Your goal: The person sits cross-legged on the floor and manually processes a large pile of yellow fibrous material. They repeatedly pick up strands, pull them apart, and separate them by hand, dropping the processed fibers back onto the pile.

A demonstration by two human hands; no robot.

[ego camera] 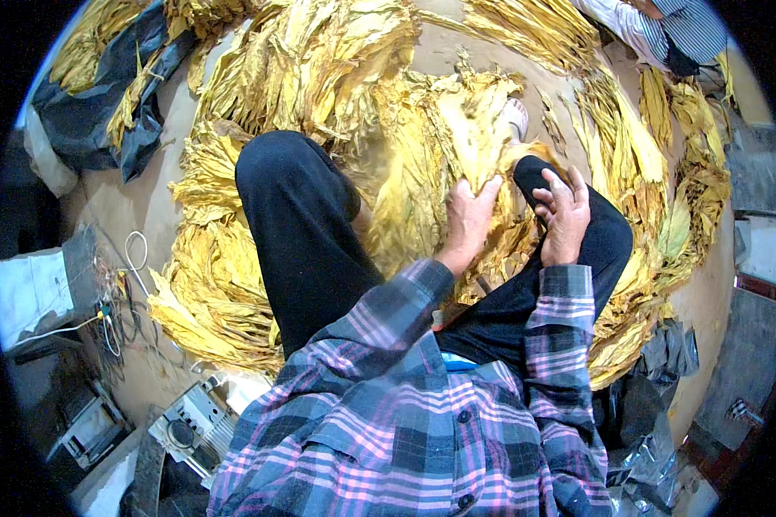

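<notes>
My left hand (469, 218) is closed on the end of a yellow dried leaf (473, 139), which looks like cured tobacco. That leaf spreads away from me over other leaves between my legs. To the right, my right hand (564, 216) is raised over my right knee, palm partly up and fingers curled apart, and I see nothing in it. A blurred orange-brown leaf (537, 154) lies just beyond that knee. Under my left hand, browner leaf pieces (507, 258) lie in front of my lap.
Large leaf heaps lie ahead (310, 64), left (213, 284) and right (627, 148). Black plastic sheeting (90, 129) is at the far left. Cables (113, 297) and a pale metal appliance (191, 430) are at lower left. Another person's striped clothing (692, 29) shows at top right.
</notes>
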